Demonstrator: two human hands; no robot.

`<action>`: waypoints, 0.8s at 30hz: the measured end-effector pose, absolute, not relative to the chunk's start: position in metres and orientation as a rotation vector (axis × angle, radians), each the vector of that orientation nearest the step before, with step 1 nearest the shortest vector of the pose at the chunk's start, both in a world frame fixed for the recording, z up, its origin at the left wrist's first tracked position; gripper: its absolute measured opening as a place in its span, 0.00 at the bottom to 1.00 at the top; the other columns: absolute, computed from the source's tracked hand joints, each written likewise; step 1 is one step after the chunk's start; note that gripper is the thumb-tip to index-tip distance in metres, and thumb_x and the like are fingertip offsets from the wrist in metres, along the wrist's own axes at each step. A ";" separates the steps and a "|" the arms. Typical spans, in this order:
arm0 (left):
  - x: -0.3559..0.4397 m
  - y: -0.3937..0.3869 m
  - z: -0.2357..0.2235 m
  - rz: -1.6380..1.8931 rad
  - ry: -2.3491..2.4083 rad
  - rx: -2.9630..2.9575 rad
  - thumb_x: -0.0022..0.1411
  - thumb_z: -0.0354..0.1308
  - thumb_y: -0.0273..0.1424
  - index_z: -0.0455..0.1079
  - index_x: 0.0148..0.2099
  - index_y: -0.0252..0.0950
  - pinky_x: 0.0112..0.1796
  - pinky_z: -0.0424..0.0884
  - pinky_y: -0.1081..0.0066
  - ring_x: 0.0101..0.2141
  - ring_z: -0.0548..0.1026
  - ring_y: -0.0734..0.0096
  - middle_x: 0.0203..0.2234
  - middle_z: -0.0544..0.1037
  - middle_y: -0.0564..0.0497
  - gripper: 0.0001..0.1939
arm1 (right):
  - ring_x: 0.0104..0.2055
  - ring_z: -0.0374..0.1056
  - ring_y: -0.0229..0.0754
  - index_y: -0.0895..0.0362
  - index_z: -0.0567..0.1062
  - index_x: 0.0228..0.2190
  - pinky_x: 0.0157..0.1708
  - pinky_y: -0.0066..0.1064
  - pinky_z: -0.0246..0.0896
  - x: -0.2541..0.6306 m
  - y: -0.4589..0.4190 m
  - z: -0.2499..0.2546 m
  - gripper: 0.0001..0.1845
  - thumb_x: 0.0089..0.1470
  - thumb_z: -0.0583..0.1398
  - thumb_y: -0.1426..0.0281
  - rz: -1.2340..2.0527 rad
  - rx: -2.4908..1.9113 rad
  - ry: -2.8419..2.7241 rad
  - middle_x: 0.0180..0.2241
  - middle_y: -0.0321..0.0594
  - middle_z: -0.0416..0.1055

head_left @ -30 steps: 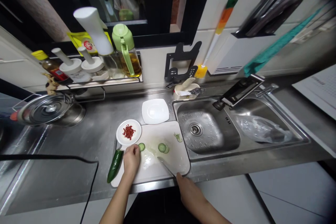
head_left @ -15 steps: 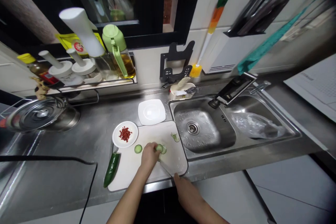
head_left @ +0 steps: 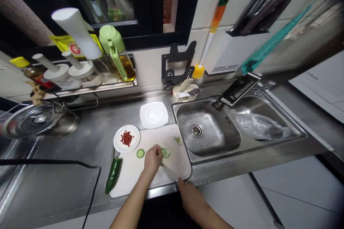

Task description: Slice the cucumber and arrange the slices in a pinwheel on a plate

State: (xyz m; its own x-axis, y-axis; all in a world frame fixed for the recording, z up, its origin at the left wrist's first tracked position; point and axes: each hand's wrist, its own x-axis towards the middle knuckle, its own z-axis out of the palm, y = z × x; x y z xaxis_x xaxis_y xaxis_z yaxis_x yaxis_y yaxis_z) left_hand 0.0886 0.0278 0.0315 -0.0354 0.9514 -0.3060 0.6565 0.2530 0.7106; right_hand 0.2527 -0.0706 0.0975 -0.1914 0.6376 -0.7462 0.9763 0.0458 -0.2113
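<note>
My left hand (head_left: 153, 159) is over the white cutting board (head_left: 131, 179), its bent fingers pinched at the edge of some thin cucumber slices (head_left: 166, 153). In my right hand (head_left: 189, 195), at the board's front edge, is a knife (head_left: 169, 173); its blade points up and left, and its tip lies close to my left fingers, partly hidden. One round cucumber piece (head_left: 140, 153) lies left of my left hand. A dark green length of cucumber (head_left: 113, 176) rests across the board's left edge. Green peel scraps (head_left: 178, 140) lie at the upper right of the board.
A plate of chopped red bits (head_left: 117, 144) overlaps the board's upper left corner. Behind the board stands a square white plate (head_left: 145, 116). The sink (head_left: 215, 139) is on the right, a lidded pot (head_left: 64, 125) on the left, and a black cable (head_left: 95, 182) crosses the left counter.
The slice at my left fingertips has dropped lower and now lies closer to flat beside the other slices. My right hand and the knife have barely moved. The view has shifted slightly.
</note>
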 end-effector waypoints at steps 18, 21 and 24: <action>0.053 -0.004 0.020 0.565 1.967 1.500 0.55 0.51 0.26 0.71 0.40 0.36 0.38 0.64 0.70 0.34 0.72 0.67 0.31 0.74 0.48 0.12 | 0.44 0.69 0.46 0.62 0.58 0.58 0.40 0.29 0.59 0.239 -0.049 0.110 0.34 0.49 0.45 0.86 -0.928 1.618 1.937 0.41 0.53 0.72; 0.052 -0.009 0.016 0.612 1.934 1.548 0.55 0.52 0.26 0.71 0.43 0.36 0.43 0.66 0.67 0.38 0.72 0.65 0.35 0.74 0.46 0.14 | 0.43 0.70 0.46 0.63 0.57 0.58 0.39 0.29 0.60 0.229 -0.042 0.111 0.35 0.48 0.45 0.87 -0.900 1.603 1.983 0.41 0.53 0.73; 0.051 -0.012 0.013 0.654 1.911 1.562 0.55 0.53 0.26 0.71 0.45 0.36 0.43 0.67 0.67 0.38 0.72 0.66 0.36 0.74 0.46 0.15 | 0.43 0.70 0.46 0.63 0.57 0.59 0.39 0.29 0.60 0.222 -0.039 0.113 0.35 0.49 0.45 0.87 -0.862 1.585 2.014 0.40 0.53 0.73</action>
State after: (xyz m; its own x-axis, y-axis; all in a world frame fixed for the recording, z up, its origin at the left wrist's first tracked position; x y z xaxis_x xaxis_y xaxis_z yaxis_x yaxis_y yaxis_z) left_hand 0.0507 -0.0123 0.0125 -0.1462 0.9809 -0.1280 0.6968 0.1940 0.6906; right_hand 0.2219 -0.0387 0.1126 -0.2506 0.6968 -0.6721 0.9672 0.1515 -0.2037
